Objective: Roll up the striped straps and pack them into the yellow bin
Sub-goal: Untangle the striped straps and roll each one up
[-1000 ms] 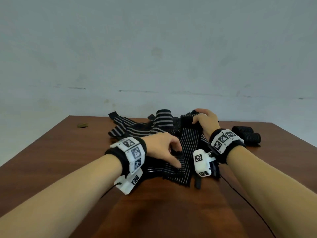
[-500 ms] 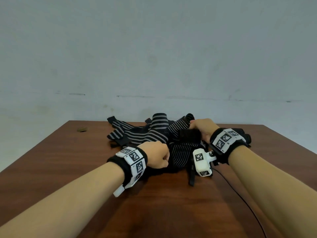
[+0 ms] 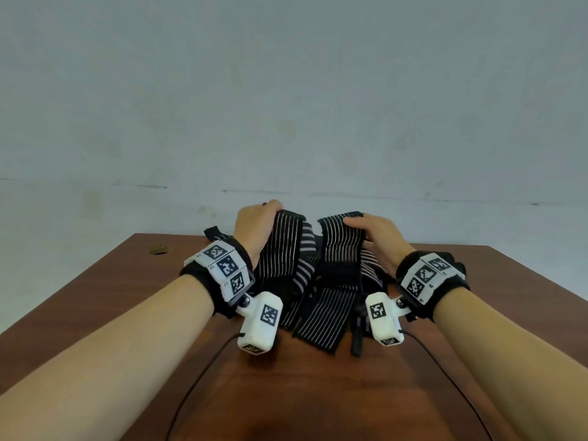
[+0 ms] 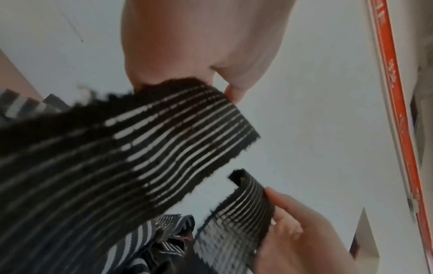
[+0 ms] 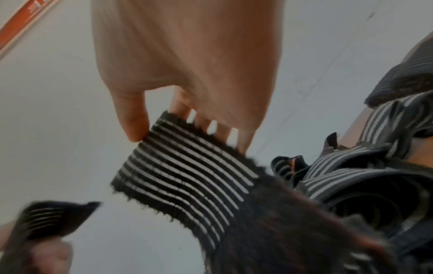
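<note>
A loose pile of black straps with white stripes [image 3: 305, 281] lies on the wooden table [image 3: 318, 396]. My left hand [image 3: 270, 211] grips the raised end of one striped strap [image 3: 281, 249] above the pile's left side. My right hand [image 3: 356, 222] pinches another raised strap end [image 3: 342, 243] between thumb and fingers on the right. Whether both ends belong to one strap I cannot tell. The left wrist view shows the left strap end [image 4: 164, 144] draped from my palm. In the right wrist view the thumb [image 5: 131, 120] presses the right strap end [image 5: 187, 166]. No yellow bin is in view.
A small dark scrap [image 3: 159, 249] lies near the table's far left edge. Thin black cables [image 3: 197, 377] run from the wrist cameras across the near table. A pale wall [image 3: 286, 106] stands behind the table. An orange strip [image 4: 398, 111] runs along the wall or ceiling.
Both hands have risen from the pile, each lifting a strap end. The left hand, fisted low on the pile half a second ago, now holds its end high at the back.
</note>
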The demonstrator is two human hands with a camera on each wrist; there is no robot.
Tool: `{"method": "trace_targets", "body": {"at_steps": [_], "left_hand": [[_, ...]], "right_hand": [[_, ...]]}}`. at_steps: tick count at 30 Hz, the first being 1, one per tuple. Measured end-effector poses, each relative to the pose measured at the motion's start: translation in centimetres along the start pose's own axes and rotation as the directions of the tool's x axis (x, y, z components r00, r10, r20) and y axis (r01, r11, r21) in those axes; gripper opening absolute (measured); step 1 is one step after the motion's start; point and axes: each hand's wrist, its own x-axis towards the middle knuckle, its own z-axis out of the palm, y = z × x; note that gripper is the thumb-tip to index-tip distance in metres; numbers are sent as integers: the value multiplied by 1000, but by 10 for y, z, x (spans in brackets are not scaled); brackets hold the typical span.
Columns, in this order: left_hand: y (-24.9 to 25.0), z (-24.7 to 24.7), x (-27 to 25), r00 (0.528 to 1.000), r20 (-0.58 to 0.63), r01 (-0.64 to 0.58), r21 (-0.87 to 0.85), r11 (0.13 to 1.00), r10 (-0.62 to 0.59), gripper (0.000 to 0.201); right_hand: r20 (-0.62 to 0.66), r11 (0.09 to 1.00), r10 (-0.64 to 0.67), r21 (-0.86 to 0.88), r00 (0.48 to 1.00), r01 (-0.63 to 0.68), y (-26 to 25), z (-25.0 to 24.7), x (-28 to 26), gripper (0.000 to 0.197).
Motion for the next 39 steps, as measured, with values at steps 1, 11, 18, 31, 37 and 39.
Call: {"method": "trace_targets", "body": {"at_steps": [1,11,18,31,37,39], "left_hand": [[1,1,2,997,-42,-58,-13,998,57,24],[-6,9,-10,990,-28,-142,-131,981,140,20],[1,21,-19,997,29,-60,-384,921,77,24],[-1,23,-21,989,134,5,-446,895,61,45],[-11,22,-16,973,66,-200,-252,947,223,13],[-13,20,-14,974,45,-205,-220,954,220,16]], "right_hand": [[3,999,-25,21,1000,25,-4,3,-2,12],[73,986,-125,119,989,115,-27,37,-34,14],[11,949,-182,263,983,173,-39,61,-38,14],[-164,963,-182,171,969,210,-34,79,-25,19],[-181,973,-204,76,962,220,-30,81,-25,19],[-192,977,-204,-94,960,189,-28,80,-22,24]]}}
